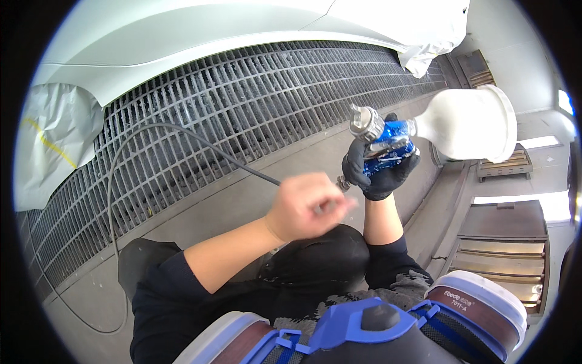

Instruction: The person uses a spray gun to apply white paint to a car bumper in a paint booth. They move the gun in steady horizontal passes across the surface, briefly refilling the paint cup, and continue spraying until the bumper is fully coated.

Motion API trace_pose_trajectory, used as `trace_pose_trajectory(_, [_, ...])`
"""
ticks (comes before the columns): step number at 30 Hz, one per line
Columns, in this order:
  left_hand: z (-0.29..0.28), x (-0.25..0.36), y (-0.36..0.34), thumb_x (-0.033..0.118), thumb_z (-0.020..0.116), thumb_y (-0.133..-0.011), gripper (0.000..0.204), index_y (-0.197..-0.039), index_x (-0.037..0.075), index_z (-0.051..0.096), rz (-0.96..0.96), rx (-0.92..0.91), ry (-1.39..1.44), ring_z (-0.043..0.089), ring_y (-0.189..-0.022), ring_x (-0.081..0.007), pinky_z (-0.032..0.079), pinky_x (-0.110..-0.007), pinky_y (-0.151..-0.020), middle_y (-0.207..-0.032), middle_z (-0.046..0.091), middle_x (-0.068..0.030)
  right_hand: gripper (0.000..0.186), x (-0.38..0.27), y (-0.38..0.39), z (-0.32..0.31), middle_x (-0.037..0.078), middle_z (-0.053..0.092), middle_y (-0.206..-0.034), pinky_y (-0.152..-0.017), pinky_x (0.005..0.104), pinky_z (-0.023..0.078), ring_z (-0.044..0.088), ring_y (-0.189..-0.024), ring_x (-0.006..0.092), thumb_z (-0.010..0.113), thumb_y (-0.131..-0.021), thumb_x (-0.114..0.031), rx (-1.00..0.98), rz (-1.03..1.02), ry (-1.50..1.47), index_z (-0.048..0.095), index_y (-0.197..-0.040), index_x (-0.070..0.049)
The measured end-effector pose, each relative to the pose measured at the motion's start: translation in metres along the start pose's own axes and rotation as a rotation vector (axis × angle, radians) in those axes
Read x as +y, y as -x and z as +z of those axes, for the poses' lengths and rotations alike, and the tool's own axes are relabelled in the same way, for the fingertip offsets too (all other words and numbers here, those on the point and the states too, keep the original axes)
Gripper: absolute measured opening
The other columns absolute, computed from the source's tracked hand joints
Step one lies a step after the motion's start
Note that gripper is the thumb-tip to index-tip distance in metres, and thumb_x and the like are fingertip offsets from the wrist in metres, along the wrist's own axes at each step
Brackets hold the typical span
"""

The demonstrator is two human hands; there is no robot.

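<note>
My right hand (381, 173), in a black glove, grips a blue spray gun (388, 144) with a chrome nozzle cap (366, 123) and a white paint cup (470, 123) tipped to the right. My left hand (306, 206) is bare and blurred, with the fingers curled, at the base of the gun's handle where the grey air hose (182, 134) joins it. Whether it grips the hose fitting cannot be told. The hose loops away left over the floor grate (242, 103).
A white car body panel (182, 42) lies along the top, with masking sheet (51, 142) at left and top right. My respirator (364, 330) with two filter canisters fills the bottom edge. Metal floor plates (503, 242) lie at the right.
</note>
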State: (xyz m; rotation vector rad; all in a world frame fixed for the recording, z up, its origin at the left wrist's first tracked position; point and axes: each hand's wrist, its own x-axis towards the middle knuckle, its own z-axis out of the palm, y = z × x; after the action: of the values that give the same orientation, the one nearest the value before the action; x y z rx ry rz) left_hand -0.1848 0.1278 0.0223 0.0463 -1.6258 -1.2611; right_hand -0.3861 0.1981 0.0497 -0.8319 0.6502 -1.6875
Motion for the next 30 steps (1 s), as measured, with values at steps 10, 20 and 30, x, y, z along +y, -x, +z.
trace_pose_trajectory(10, [-0.014,0.011,-0.050,-0.001,0.080,-0.088,0.051,-0.136,0.000,0.064,-0.224,0.126,0.848,0.066,-0.120,-0.0237,0.053,-0.039,-0.107,-0.135,0.064,-0.0174,0.088,0.006,0.016,-0.009,0.022,0.044,-0.158,-0.117,0.0580,0.038,0.047,-0.143,0.0410,0.059,-0.093,-0.067,-0.172,-0.177,-0.239,0.041,-0.158,-0.009])
trace_pose_trajectory(20, [-0.014,0.014,-0.042,0.002,0.078,-0.090,0.048,-0.136,-0.001,0.062,-0.291,0.166,0.841,0.063,-0.127,-0.0297,0.053,-0.046,-0.108,-0.140,0.061,-0.0262,0.088,0.011,0.016,-0.012,0.026,0.048,-0.154,-0.113,0.0585,0.043,0.052,-0.137,0.0424,0.065,-0.091,-0.065,-0.175,-0.141,-0.278,0.044,-0.155,-0.008])
trace_pose_trajectory(30, [-0.011,0.017,-0.049,-0.001,0.083,-0.086,0.047,-0.129,-0.004,0.065,-0.400,0.288,0.860,0.066,-0.114,-0.0201,0.053,-0.038,-0.104,-0.125,0.066,-0.0138,0.102,0.015,0.019,-0.007,0.018,0.051,-0.150,-0.112,0.0538,0.047,0.054,-0.134,0.0381,0.076,-0.081,-0.068,0.040,-0.129,-0.182,0.040,-0.154,-0.006])
